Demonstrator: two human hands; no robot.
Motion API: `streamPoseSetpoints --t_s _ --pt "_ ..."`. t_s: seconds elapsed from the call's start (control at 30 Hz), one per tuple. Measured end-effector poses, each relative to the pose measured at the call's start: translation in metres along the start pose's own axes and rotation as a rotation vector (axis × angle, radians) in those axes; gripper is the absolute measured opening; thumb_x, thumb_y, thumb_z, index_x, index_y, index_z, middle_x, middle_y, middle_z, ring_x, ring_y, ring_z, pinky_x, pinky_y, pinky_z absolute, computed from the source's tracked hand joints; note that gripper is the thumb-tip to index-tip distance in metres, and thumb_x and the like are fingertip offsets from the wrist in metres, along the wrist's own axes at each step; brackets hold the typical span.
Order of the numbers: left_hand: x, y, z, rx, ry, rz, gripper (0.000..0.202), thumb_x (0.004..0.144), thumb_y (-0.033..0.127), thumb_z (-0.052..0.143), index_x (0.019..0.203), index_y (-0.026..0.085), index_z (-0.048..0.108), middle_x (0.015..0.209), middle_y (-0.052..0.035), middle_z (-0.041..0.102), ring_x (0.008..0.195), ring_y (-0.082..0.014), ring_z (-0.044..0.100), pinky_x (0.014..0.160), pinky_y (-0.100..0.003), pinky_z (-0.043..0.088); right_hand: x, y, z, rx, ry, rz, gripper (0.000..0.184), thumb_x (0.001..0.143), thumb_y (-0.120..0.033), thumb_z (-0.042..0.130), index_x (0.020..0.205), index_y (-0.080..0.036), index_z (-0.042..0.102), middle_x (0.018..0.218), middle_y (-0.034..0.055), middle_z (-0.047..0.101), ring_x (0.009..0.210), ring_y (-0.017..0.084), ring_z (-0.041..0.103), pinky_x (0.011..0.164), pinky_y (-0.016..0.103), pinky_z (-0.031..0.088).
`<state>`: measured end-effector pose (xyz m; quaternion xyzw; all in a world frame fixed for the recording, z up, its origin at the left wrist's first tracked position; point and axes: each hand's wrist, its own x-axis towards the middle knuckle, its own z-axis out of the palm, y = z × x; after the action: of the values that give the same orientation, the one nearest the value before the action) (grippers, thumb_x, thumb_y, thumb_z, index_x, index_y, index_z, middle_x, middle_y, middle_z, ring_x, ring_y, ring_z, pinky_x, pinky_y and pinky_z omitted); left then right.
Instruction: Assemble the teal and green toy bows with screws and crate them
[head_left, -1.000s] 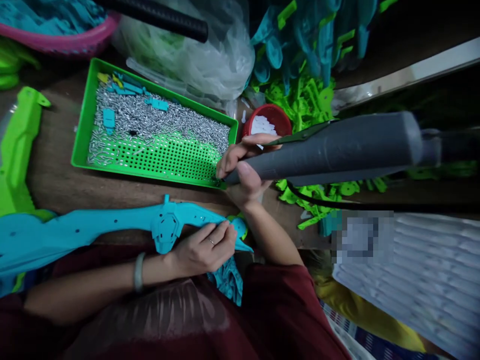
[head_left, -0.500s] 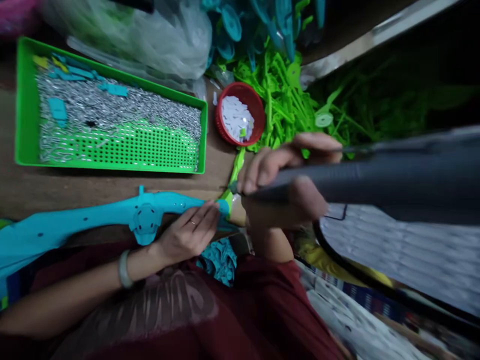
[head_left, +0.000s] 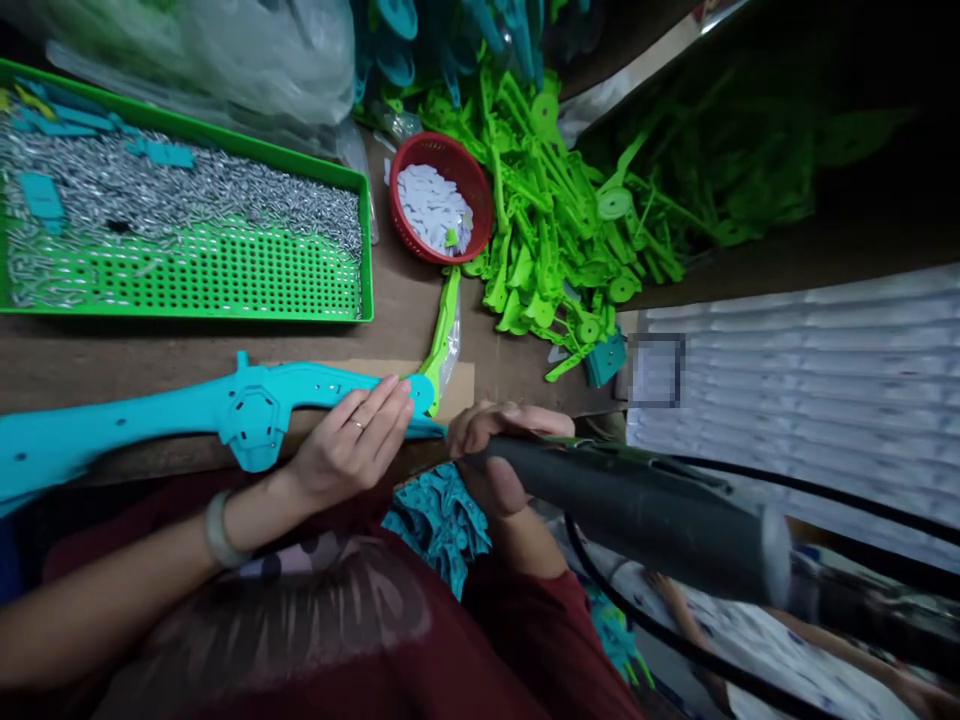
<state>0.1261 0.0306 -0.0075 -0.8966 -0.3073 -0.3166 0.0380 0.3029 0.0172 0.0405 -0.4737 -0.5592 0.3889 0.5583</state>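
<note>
A long blue plastic part (head_left: pixel 180 405) with a rounded housing lies along the front edge of the table. My left hand (head_left: pixel 360 430), wearing a ring and a bracelet, is closed on its right end, fingers pressed together over the top. My right hand (head_left: pixel 495 455) grips a dark, corded electric screwdriver (head_left: pixel 622 515), held sideways. The tool's front end is by the lower prong of the blue part; its tip is hidden by my fingers. A lime-green plastic piece (head_left: pixel 444 335) meets the blue part just beyond my left fingertips.
A green basket (head_left: pixel 366 250) holds many small metal screws and a few blue pieces. Beside it stands a red basket (head_left: pixel 480 190) of white bits. Lime-green parts (head_left: pixel 540 220) are heaped at the back. Blue pieces (head_left: pixel 439 520) lie below the table edge. Another person's arm (head_left: pixel 682 610) shows at lower right.
My right hand has brought the screwdriver down and toward me, from the lime-green piece to the blue part's lower prong. My left hand keeps its hold. The whole view has shifted.
</note>
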Motion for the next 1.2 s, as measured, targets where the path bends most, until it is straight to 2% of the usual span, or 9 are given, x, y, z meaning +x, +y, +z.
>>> streamPoseSetpoints --t_s 0.13,0.4,0.57,0.63,0.73,0.87,0.93,1.07,1.2 --pt "-0.002 0.001 0.001 -0.005 -0.011 -0.003 0.031 0.099 0.012 0.048 0.125 0.000 0.061 0.132 -0.0213 0.062 0.123 -0.0316 0.061 0.089 -0.040 0.054 0.008 0.006 0.002 0.171 -0.047 -0.226 0.039 0.080 -0.030 0.064 0.118 -0.027 0.055 0.059 -0.0080 0.046 0.042 0.011 0.049 0.035 0.021 0.042" --pt "-0.001 0.002 0.002 -0.039 0.015 -0.013 0.030 0.097 0.008 0.048 0.124 -0.002 0.060 0.129 -0.0222 0.064 0.122 -0.0326 0.061 0.088 -0.041 0.055 0.020 0.016 -0.006 0.236 -0.339 -0.235 0.033 0.084 -0.037 0.069 0.116 -0.031 0.059 0.050 -0.0107 0.047 0.032 0.009 0.048 0.031 0.019 0.042" --pt "-0.001 0.004 -0.001 -0.027 0.015 -0.037 0.033 0.099 0.007 0.038 0.120 -0.001 0.062 0.126 -0.0186 0.067 0.118 -0.0304 0.064 0.087 -0.040 0.056 0.046 -0.008 -0.002 0.204 -0.477 -0.142 0.034 0.085 -0.044 0.066 0.116 -0.031 0.059 0.046 -0.0102 0.046 0.029 0.011 0.045 0.029 0.022 0.042" --pt "-0.002 0.005 -0.002 -0.031 -0.003 -0.050 0.033 0.099 0.008 0.039 0.121 0.000 0.062 0.127 -0.0178 0.066 0.120 -0.0298 0.063 0.090 -0.039 0.055 0.072 -0.017 0.016 0.203 -0.390 -0.138 0.032 0.084 -0.046 0.065 0.113 -0.034 0.058 0.050 -0.0091 0.048 0.032 0.011 0.047 0.029 0.023 0.043" --pt "-0.003 0.003 -0.003 -0.040 -0.033 -0.054 0.034 0.099 0.015 0.047 0.126 0.000 0.060 0.132 -0.0193 0.063 0.124 -0.0305 0.060 0.096 -0.041 0.053 0.116 -0.010 0.062 0.232 -0.124 -0.199 0.024 0.083 -0.049 0.063 0.102 -0.038 0.054 0.055 -0.0092 0.045 0.037 0.011 0.044 0.035 0.024 0.041" --pt "-0.005 0.000 -0.004 -0.056 -0.016 -0.038 0.031 0.097 0.018 0.052 0.123 0.002 0.061 0.131 -0.0190 0.064 0.123 -0.0282 0.061 0.098 -0.039 0.051 0.149 0.026 0.114 0.193 -0.093 -0.161 0.032 0.082 -0.049 0.065 0.104 -0.033 0.050 0.060 -0.0085 0.046 0.044 0.011 0.049 0.044 0.025 0.043" --pt "-0.006 -0.001 -0.003 -0.076 -0.008 -0.051 0.029 0.097 0.016 0.050 0.122 0.004 0.062 0.131 -0.0187 0.064 0.124 -0.0268 0.061 0.099 -0.038 0.050 0.151 0.041 0.120 0.178 -0.095 -0.144 0.029 0.082 -0.047 0.064 0.100 -0.030 0.050 0.060 -0.0083 0.044 0.044 0.010 0.046 0.046 0.025 0.042" --pt "-0.006 -0.001 -0.001 -0.125 0.003 -0.097 0.031 0.097 0.014 0.047 0.123 0.005 0.062 0.134 -0.0185 0.062 0.125 -0.0266 0.059 0.100 -0.038 0.050 0.146 0.055 0.112 0.150 -0.115 -0.135 0.023 0.083 -0.044 0.063 0.095 -0.029 0.049 0.061 -0.0077 0.042 0.046 0.010 0.043 0.049 0.025 0.042" --pt "-0.006 -0.001 0.000 -0.157 0.011 -0.127 0.031 0.097 0.013 0.045 0.122 0.005 0.063 0.131 -0.0178 0.064 0.124 -0.0261 0.059 0.099 -0.038 0.049 0.144 0.059 0.107 -0.004 -0.171 -0.090 0.031 0.085 -0.058 0.057 0.097 -0.030 0.048 0.061 -0.0072 0.038 0.047 0.012 0.040 0.050 0.027 0.044"
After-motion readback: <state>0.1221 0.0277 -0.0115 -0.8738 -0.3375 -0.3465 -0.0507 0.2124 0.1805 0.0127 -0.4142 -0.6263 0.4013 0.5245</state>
